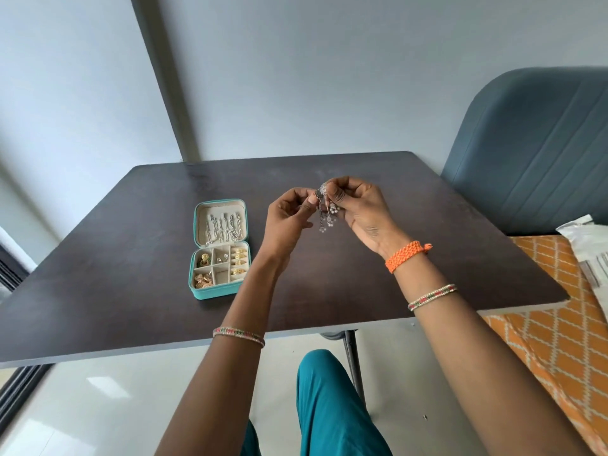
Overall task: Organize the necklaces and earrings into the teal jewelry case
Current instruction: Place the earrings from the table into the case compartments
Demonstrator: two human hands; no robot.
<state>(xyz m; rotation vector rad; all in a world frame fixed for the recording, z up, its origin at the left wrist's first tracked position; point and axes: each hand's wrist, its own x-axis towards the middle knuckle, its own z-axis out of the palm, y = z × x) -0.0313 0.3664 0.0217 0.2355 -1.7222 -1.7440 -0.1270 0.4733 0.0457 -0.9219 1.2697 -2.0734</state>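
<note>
The teal jewelry case [210, 292] lies open on the left part of the dark table [329, 291]. Its lid [222, 222] holds silver chain necklaces, and its compartments hold gold earrings and rings. To the right of the case, above the table, my left hand [289, 218] and my right hand [358, 209] both pinch the top of silver dangling earrings [325, 215]. Thin strands with small pale beads hang down between the two hands.
A blue-grey upholstered chair [533, 153] stands at the table's far right corner. An orange patterned cloth [552, 340] with a white plastic packet [589, 245] on it lies to the right. My teal-clad legs [329, 406] are under the near edge.
</note>
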